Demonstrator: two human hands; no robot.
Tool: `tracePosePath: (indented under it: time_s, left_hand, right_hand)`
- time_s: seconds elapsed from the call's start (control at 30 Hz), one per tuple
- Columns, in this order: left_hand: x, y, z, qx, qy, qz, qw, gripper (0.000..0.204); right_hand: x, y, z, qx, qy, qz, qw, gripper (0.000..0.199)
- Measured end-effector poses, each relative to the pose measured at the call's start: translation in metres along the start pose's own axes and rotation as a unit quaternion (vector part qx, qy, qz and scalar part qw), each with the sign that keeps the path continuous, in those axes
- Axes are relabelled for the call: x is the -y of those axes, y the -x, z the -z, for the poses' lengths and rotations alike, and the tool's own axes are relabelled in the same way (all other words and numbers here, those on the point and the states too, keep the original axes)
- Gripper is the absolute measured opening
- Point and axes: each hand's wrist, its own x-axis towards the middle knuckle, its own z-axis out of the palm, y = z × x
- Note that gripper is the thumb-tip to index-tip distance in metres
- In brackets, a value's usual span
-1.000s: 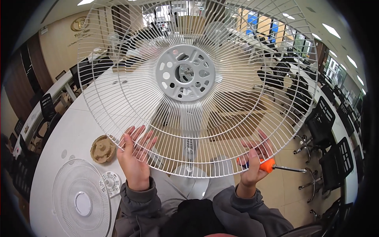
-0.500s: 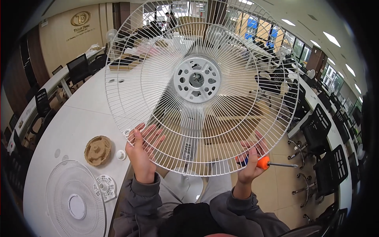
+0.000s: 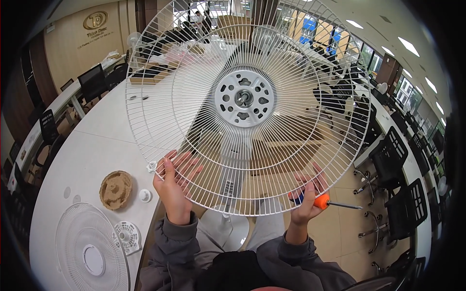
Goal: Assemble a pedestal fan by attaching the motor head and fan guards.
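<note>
A large white wire fan grille [image 3: 286, 99] faces me, upright in front of my lap. Its pale grey hub plate [image 3: 224, 109] has several holes around a metal shaft [image 3: 243, 98]. At the lower left rim, my left hand [image 3: 174, 189] is closed round the wires, thumb in front and fingers behind. My right hand [image 3: 306, 201] grips the lower right rim. That same hand holds a screwdriver [image 3: 322, 201] with an orange and blue handle, its shank pointing right. A small white clip [image 3: 152, 167] sits on the rim beside my left hand. Behind the wires is a white fan stand [image 3: 234, 160].
On the white table [image 3: 97, 150] at left lie a second fan grille [image 3: 75, 237], a small round slotted white part [image 3: 127, 236], a white knob [image 3: 145, 195] and a moulded brown pulp piece [image 3: 116, 190]. An open cardboard box [image 3: 286, 155] stands behind the grille. Office chairs [image 3: 405, 206] line the right.
The grille has shifted and tilted slightly, and the rim clip by my left hand shows more plainly. Both hands keep their grip. The table things sit slightly further left in view.
</note>
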Motion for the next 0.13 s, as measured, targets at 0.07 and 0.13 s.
tracePosePath:
  time_s: [0.07, 0.13]
  left_hand:
    - [0.0003, -0.0026, -0.0012, 0.000, -0.002, -0.004, 1.000, 0.040]
    - [-0.0013, -0.0033, -0.0026, -0.001, 0.001, -0.005, 1.000, 0.040]
  right_hand:
    - [-0.0035, -0.0016, -0.0009, 0.005, 0.003, 0.003, 1.000, 0.049]
    - [-0.0054, -0.0042, -0.0018, 0.006, -0.002, 0.001, 1.000, 0.049]
